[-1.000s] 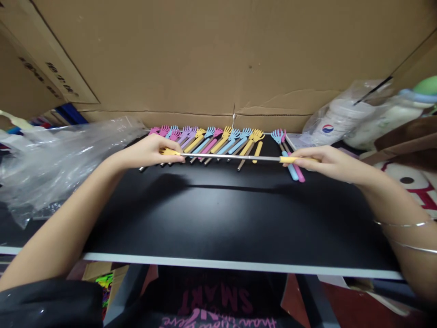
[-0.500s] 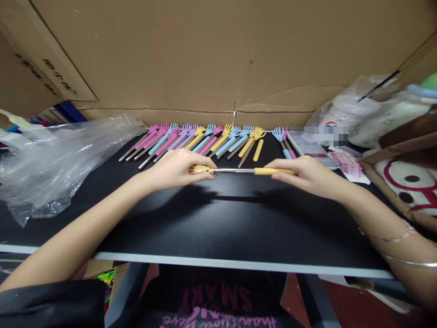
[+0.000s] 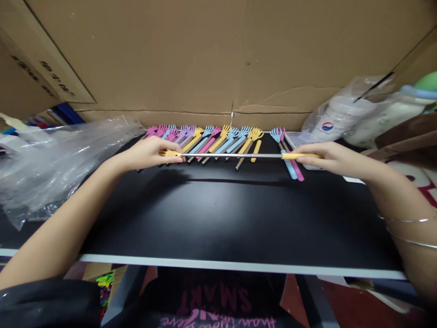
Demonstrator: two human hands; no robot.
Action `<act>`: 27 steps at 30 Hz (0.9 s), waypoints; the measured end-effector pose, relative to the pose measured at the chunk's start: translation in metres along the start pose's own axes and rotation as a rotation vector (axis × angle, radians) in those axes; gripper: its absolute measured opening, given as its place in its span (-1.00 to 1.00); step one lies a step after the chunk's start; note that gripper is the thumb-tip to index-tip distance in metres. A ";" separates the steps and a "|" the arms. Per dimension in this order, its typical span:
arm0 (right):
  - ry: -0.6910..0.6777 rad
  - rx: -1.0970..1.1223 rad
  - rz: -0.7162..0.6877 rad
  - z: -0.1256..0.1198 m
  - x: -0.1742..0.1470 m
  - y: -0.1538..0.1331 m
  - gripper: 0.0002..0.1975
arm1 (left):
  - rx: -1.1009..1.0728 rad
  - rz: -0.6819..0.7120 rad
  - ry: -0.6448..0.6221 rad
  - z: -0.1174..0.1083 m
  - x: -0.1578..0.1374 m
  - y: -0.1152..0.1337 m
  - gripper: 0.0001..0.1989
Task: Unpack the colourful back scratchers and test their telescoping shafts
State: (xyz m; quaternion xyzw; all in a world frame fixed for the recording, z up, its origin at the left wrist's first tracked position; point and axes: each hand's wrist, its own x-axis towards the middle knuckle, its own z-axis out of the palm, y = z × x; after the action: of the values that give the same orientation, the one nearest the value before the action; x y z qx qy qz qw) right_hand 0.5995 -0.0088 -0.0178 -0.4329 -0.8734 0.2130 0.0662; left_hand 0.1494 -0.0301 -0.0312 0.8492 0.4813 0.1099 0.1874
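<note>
A yellow telescopic back scratcher (image 3: 232,156) is stretched out level above the black table, its metal rod drawn long. My left hand (image 3: 150,152) is closed on the claw end, hiding part of it. Around the yellow handle at the other end, the fingers of my right hand (image 3: 329,159) are closed. Behind the rod lies a slanted row of back scratchers (image 3: 208,139) in pink, blue, purple and yellow. A loose yellow handle (image 3: 256,150) lies at the row's right end. Below my right hand are a blue back scratcher (image 3: 289,165) and a pink one (image 3: 297,171), side by side.
A clear plastic bag (image 3: 64,159) covers the table's left side. At the right stand a bagged white cup (image 3: 341,116) and a bottle (image 3: 385,114); a phone (image 3: 295,138) lies partly behind my right hand. Cardboard (image 3: 170,59) walls the back. The table's pale edge (image 3: 239,263) runs in front.
My hands have moved apart, left hand to the left and right hand to the right. The metal rod between them has become much longer.
</note>
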 end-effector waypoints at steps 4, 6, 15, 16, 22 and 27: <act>0.025 0.073 -0.037 0.018 0.008 -0.010 -0.50 | -0.002 0.042 0.026 0.006 0.001 0.010 -0.58; 0.078 0.045 -0.075 0.031 0.013 -0.020 -0.53 | 0.016 0.089 0.062 0.016 0.003 0.021 -0.59; 0.091 -0.129 -0.200 0.061 0.020 -0.053 -0.62 | 0.126 0.184 0.115 0.054 0.010 0.060 -0.70; 0.083 -0.133 -0.207 0.057 0.019 -0.052 -0.61 | 0.112 0.185 0.100 0.051 0.010 0.059 -0.70; 0.020 -0.090 -0.132 0.018 0.005 -0.030 -0.53 | -0.004 0.142 -0.036 0.022 0.010 0.040 -0.61; -0.073 0.025 -0.034 -0.003 -0.007 -0.006 -0.54 | -0.125 -0.010 -0.156 0.000 0.004 0.010 -0.59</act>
State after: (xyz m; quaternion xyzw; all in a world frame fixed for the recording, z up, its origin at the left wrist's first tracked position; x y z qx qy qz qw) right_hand 0.6007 -0.0165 -0.0117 -0.4090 -0.8798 0.2383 0.0435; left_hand 0.1592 -0.0319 -0.0269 0.8394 0.4618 0.0723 0.2773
